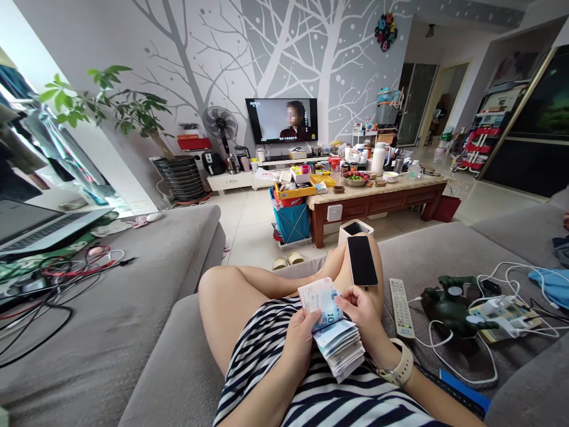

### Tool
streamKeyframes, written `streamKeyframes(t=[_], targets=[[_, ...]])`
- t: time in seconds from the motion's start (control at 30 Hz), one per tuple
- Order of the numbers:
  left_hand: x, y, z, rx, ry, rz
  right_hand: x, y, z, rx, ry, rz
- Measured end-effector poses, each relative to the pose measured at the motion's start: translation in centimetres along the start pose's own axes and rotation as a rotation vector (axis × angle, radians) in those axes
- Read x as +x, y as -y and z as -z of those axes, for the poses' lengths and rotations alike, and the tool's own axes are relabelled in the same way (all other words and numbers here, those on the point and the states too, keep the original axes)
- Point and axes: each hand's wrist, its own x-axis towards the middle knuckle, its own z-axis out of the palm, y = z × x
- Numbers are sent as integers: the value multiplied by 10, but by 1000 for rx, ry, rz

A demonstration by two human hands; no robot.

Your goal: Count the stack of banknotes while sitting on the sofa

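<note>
A thick stack of banknotes is bent over between my hands above my lap, its lower part fanned toward me. My left hand grips the stack from the left, with the thumb on the face of the upper note. Against the upper right edge, my right hand pinches a note between thumb and fingers. The top note is pale blue-green and shows part of a number. A pale watch circles my right wrist. Just beyond my right hand, a phone with a dark screen rests on my leg.
To the right on the sofa lie a white remote control, a dark green figure and a power strip with tangled white cables. A laptop and more cables occupy the left seat. Ahead stands a cluttered coffee table.
</note>
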Motion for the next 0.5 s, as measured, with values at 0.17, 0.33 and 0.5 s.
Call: streamKeyframes(t=[0.17, 0.33, 0.5], targets=[[-3, -3, -3, 9, -1, -1, 3, -5, 4, -127, -1, 43], [-4, -7, -8, 8, -47, -8, 5, -11, 9, -179, 12, 47], [1, -3, -5, -13, -121, -13, 0, -7, 7, -137, 41, 60]])
